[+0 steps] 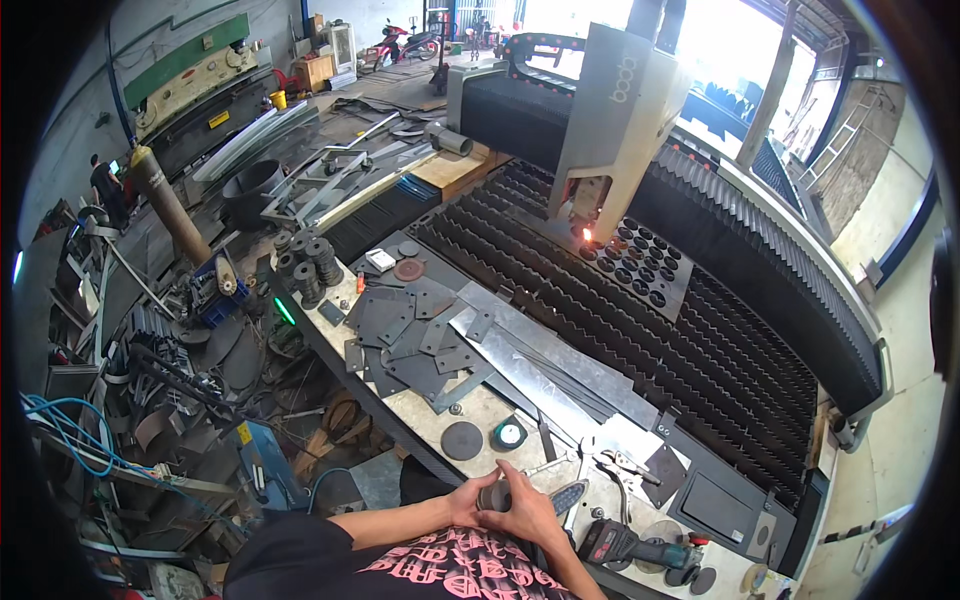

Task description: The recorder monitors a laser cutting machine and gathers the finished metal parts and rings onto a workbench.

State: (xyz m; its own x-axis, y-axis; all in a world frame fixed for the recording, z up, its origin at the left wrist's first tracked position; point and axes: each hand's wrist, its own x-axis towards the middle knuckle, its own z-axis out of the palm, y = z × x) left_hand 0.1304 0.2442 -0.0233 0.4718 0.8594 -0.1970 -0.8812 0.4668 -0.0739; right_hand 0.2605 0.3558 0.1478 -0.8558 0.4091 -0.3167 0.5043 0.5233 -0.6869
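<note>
Close to my body, my left hand (464, 503) and my right hand (531, 513) are both closed round a small stack of dark round metal discs (493, 496). Fingers cover much of the stack, so its lower part is hidden. On the bench edge just beyond lie a flat grey disc (462, 441) and a teal and black tape measure (509, 434). Right of my right hand are a dark brush-like tool (568, 496), locking pliers (622, 465) and a teal and black angle grinder (645, 549).
Flat steel plates (395, 325) and stacked discs (318, 262) cover the bench's left side. Beyond it, a cutting machine head (610, 120) glows over a sheet with round cuts (650, 270) on toothed slats. Scrap metal and a gas cylinder (168, 205) stand left; a person (105, 187) is farther back.
</note>
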